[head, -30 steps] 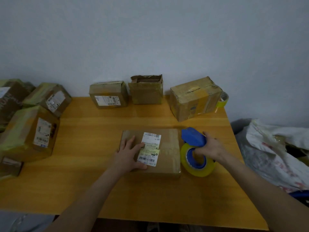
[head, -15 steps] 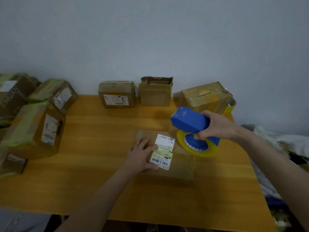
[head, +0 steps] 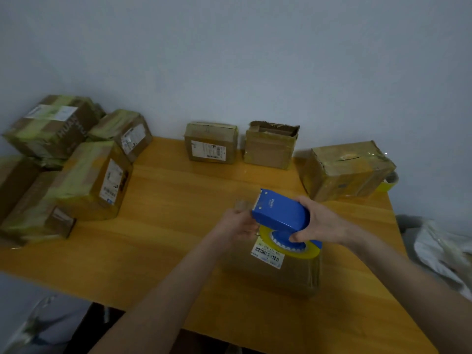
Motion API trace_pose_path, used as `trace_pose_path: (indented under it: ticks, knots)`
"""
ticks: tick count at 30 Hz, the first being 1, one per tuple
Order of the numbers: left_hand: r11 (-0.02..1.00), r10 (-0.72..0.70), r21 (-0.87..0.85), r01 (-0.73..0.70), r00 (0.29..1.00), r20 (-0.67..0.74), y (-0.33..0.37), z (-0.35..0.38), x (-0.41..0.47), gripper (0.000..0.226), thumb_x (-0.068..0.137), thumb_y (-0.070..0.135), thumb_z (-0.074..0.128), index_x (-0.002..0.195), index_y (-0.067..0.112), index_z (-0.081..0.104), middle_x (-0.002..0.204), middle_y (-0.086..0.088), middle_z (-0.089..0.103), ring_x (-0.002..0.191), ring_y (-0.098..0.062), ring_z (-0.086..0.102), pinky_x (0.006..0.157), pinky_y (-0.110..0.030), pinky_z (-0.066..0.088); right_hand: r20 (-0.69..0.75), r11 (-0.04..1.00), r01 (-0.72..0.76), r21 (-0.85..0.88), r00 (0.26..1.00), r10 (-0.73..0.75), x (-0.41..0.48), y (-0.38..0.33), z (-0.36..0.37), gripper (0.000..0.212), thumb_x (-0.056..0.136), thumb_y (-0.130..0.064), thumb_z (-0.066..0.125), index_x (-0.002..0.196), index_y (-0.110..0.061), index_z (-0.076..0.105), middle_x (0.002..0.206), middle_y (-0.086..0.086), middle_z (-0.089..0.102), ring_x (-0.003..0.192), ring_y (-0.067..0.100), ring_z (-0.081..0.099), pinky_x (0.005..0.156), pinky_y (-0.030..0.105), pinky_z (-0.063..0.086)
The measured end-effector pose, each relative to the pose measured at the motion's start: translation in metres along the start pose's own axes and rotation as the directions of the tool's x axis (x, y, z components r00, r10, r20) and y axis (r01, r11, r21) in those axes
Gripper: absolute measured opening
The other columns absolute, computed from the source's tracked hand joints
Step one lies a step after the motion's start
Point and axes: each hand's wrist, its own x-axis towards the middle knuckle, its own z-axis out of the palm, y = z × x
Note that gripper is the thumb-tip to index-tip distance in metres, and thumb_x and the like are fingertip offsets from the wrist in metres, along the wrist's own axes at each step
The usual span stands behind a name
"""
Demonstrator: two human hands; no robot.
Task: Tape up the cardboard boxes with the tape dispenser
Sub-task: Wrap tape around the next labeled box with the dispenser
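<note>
Person's right hand holds tape dispenser over cardboard box on desk; left hand at its front end.
Right grip clamped round the blue dispenser body, yellow tape roll underneath, just above the box's barcode label. Left hand blurred, touching the dispenser mouth; can't tell if its grip is apart or together. Three back boxes along the wall, taped boxes piled left.
</note>
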Motion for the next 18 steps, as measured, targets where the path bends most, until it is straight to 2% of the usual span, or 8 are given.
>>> trace_pose_path:
  ticks: [1, 2, 4, 8, 11, 14, 15, 18]
  knots:
    - [1.0, 0.021, -0.02, -0.022, 0.999, -0.045, 0.001, 0.001, 0.0, 0.011, 0.095, 0.015, 0.057, 0.093, 0.005, 0.06, 0.083, -0.008, 0.063, 0.066, -0.013, 0.061, 0.059, -0.019, 0.052, 0.004, 1.0, -0.004, -0.005, 1.0, 0.004, 0.001, 0.0, 0.0, 0.064, 0.07, -0.01, 0.085, 0.117, -0.024, 0.045, 0.108, -0.003, 0.056, 0.103, 0.018, 0.059, 0.088, 0.036, 0.053]
    - [0.999, 0.041, -0.026, -0.043, 0.995, -0.088, 0.003, 0.001, 0.0, 0.007, 0.094, 0.008, 0.057, 0.088, 0.005, 0.059, 0.076, -0.007, 0.06, 0.06, -0.011, 0.057, 0.053, -0.017, 0.05, 0.005, 1.0, -0.007, -0.007, 1.0, 0.007, 0.002, 0.0, -0.001, 0.065, 0.069, -0.012, 0.086, 0.118, -0.025, 0.045, 0.108, -0.004, 0.056, 0.103, 0.017, 0.059, 0.09, 0.038, 0.053]
    - [0.998, 0.069, 0.014, -0.068, 0.985, -0.157, 0.006, -0.003, 0.002, 0.01, 0.093, 0.004, 0.058, 0.083, 0.005, 0.059, 0.07, -0.005, 0.059, 0.057, -0.01, 0.055, 0.052, -0.016, 0.05, 0.002, 1.0, 0.003, -0.005, 1.0, -0.003, 0.003, -0.001, -0.002, 0.069, 0.066, -0.019, 0.089, 0.12, -0.028, 0.046, 0.11, -0.007, 0.057, 0.103, 0.014, 0.059, 0.091, 0.039, 0.053]
    - [0.993, 0.085, 0.103, -0.062, 0.967, -0.239, 0.011, -0.012, 0.003, 0.01, 0.092, 0.005, 0.059, 0.082, 0.006, 0.06, 0.068, -0.005, 0.058, 0.057, -0.011, 0.054, 0.052, -0.017, 0.05, -0.024, 0.994, 0.057, -0.093, 0.998, -0.059, 0.006, -0.01, -0.004, 0.079, 0.066, -0.033, 0.088, 0.128, -0.034, 0.039, 0.111, -0.01, 0.056, 0.101, 0.013, 0.059, 0.089, 0.035, 0.054]
    - [0.991, 0.075, 0.129, -0.041, 0.959, -0.273, 0.005, -0.022, 0.005, 0.006, 0.091, 0.01, 0.062, 0.088, 0.004, 0.062, 0.067, -0.003, 0.059, 0.057, -0.01, 0.054, 0.049, -0.017, 0.047, -0.032, 0.976, 0.08, -0.202, 0.996, -0.088, 0.007, -0.016, -0.008, 0.074, 0.063, -0.045, 0.083, 0.123, -0.04, 0.04, 0.107, -0.012, 0.058, 0.098, 0.015, 0.061, 0.087, 0.041, 0.054]
    - [0.995, 0.05, 0.093, -0.018, 0.933, -0.356, -0.006, -0.046, 0.009, 0.019, 0.086, 0.017, 0.07, 0.09, 0.0, 0.064, 0.067, -0.003, 0.057, 0.054, -0.011, 0.05, 0.046, -0.017, 0.045, -0.037, 0.953, 0.042, -0.299, 0.998, -0.056, 0.001, -0.013, -0.016, 0.082, 0.049, -0.066, 0.066, 0.125, -0.043, 0.043, 0.106, -0.014, 0.059, 0.097, 0.014, 0.061, 0.084, 0.041, 0.054]
    - [0.996, 0.045, 0.088, -0.01, 0.916, -0.399, -0.009, -0.056, 0.01, 0.021, 0.086, 0.018, 0.071, 0.089, -0.001, 0.064, 0.068, -0.004, 0.058, 0.055, -0.012, 0.05, 0.044, -0.018, 0.045, -0.034, 0.938, 0.027, -0.347, 0.999, -0.042, -0.001, -0.011, -0.02, 0.083, 0.049, -0.068, 0.064, 0.126, -0.044, 0.043, 0.106, -0.014, 0.06, 0.097, 0.014, 0.061, 0.082, 0.04, 0.054]
    - [0.989, 0.051, 0.143, 0.021, 0.877, -0.477, -0.02, -0.073, 0.012, 0.019, 0.086, 0.018, 0.071, 0.078, 0.002, 0.064, 0.069, -0.006, 0.06, 0.057, -0.014, 0.051, 0.043, -0.018, 0.047, -0.016, 0.887, -0.016, -0.462, 1.0, 0.01, -0.004, -0.006, -0.026, 0.076, 0.065, -0.061, 0.074, 0.132, -0.045, 0.041, 0.107, -0.015, 0.06, 0.096, 0.014, 0.06, 0.08, 0.036, 0.054]
